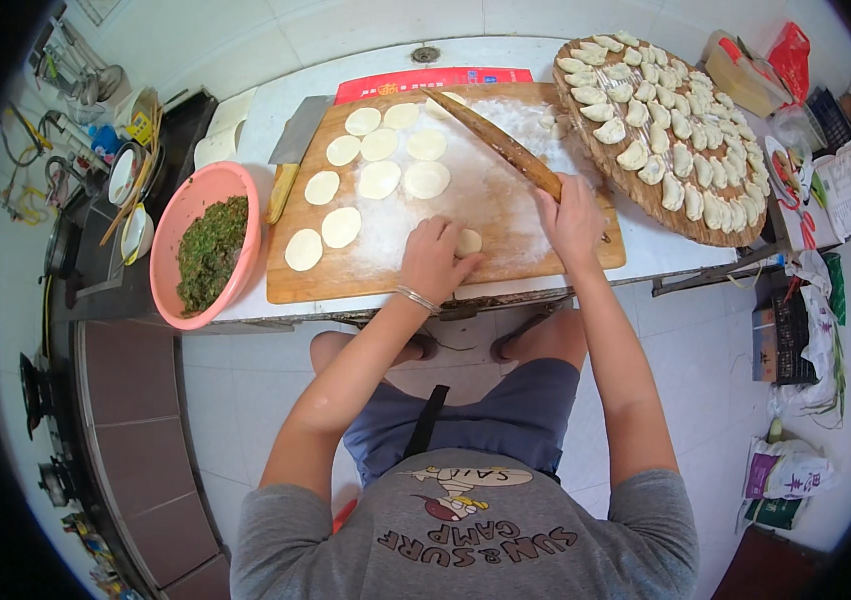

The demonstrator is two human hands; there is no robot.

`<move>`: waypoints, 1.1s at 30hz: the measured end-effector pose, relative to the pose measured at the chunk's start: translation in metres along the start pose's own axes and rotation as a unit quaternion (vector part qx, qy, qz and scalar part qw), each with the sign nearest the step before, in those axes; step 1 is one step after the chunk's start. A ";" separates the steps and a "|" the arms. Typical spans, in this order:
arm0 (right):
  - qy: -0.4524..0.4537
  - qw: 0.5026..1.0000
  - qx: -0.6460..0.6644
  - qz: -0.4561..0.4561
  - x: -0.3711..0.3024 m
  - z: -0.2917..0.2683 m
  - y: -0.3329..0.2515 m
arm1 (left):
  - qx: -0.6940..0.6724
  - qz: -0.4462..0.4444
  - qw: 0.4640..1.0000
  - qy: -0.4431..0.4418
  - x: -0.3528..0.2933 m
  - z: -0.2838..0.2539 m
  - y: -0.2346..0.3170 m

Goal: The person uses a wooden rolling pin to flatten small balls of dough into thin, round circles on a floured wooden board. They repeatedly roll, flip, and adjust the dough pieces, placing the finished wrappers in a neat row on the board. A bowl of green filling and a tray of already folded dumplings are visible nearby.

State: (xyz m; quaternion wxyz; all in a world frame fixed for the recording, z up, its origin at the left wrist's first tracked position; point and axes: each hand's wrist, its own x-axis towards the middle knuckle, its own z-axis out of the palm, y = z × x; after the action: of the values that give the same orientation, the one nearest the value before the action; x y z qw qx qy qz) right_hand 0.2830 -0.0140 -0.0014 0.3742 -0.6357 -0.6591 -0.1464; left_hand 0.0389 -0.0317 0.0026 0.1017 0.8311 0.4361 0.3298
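My left hand (pixel 432 258), with a silver bracelet at the wrist, rests on the floured wooden board (pixel 535 262). Its thumb and forefinger close around the edge of a small flattened dough disc (pixel 468 242). The fingers of my right hand (pixel 573 220) wrap round a long brown rolling pin (pixel 490 138), which slants to the far left across the board, apart from the disc. Several thin round dough wrappers (pixel 379 180) lie on the board's left and middle. Small dough pieces (pixel 551 121) sit in flour at the far right of the board.
A pink basin (pixel 161 255) of chopped green filling (pixel 211 255) stands left of the board. A cleaver with a yellow handle (pixel 283 190) lies along the board's left edge. On the right, a round wooden tray (pixel 585 128) carries many folded dumplings (pixel 680 158).
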 end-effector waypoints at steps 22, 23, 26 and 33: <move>-0.153 0.964 0.096 -0.193 0.005 -0.033 -0.016 | 0.079 -0.015 0.988 0.129 -0.026 -0.075 -0.027; -0.176 0.958 0.104 -0.200 0.004 -0.037 -0.019 | 0.088 -0.015 0.990 0.110 -0.028 -0.075 -0.027; -0.239 0.941 0.112 -0.214 0.002 -0.042 -0.029 | 0.177 -0.036 0.983 -0.012 -0.038 -0.061 -0.025; -0.255 0.962 0.015 -0.098 0.016 -0.008 -0.039 | 0.219 -0.084 0.970 -0.059 -0.002 -0.041 -0.053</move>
State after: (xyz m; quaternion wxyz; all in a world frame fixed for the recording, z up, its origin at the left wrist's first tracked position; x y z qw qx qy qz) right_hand 0.2503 -0.0138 0.0260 0.1871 -0.5784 -0.7940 -0.0056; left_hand -0.0225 -0.0061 0.0084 -0.0302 0.8116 0.5591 0.1669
